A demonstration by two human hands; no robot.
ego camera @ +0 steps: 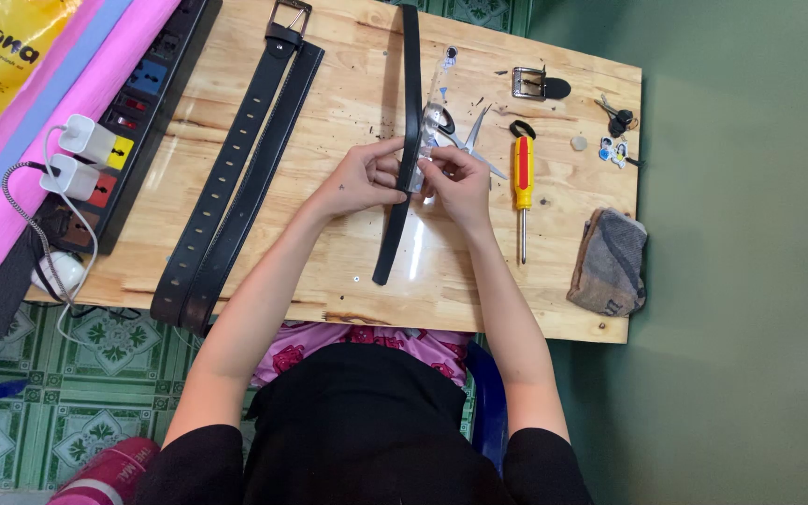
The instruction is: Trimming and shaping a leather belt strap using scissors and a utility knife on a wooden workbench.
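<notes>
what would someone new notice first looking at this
Both hands meet at the middle of the wooden table, the left hand and right hand gripping a black belt strap. Two more black belts lie at left, a yellow screwdriver at right.

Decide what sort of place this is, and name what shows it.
Probably a home workbench for belt repair: a wooden table on a tiled floor, both hands holding a black belt strap, with scissors, a yellow screwdriver and a loose buckle nearby.
</notes>
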